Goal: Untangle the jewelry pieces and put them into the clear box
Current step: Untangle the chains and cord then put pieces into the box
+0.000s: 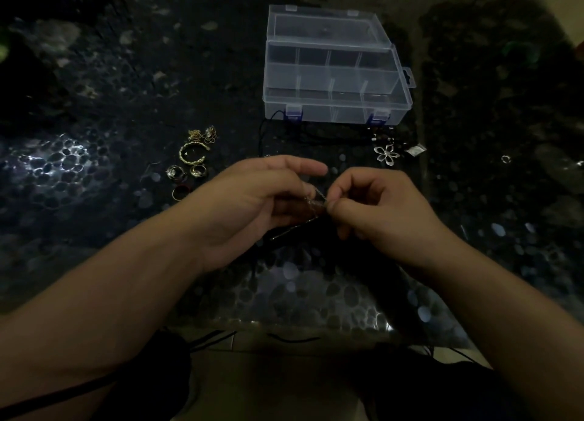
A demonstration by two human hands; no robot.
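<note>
a thin silver chain (pixel 314 199) is being pinched at the centre of the frame between the left hand (pixel 249 206) and the right hand (pixel 376 212), thumb and fingertips of each being curled onto it above the dark pebbled table (pixel 316 291). left of the hands, a twisted gold bangle (pixel 193 154) and several rings (pixel 186 171) are lying close together. to the upper right, a silver flower pendant (pixel 386 155) is resting near a black cord (pixel 316 134). the clear box (pixel 335 70) is sitting beyond, at upper centre, its lid being held open.
</note>
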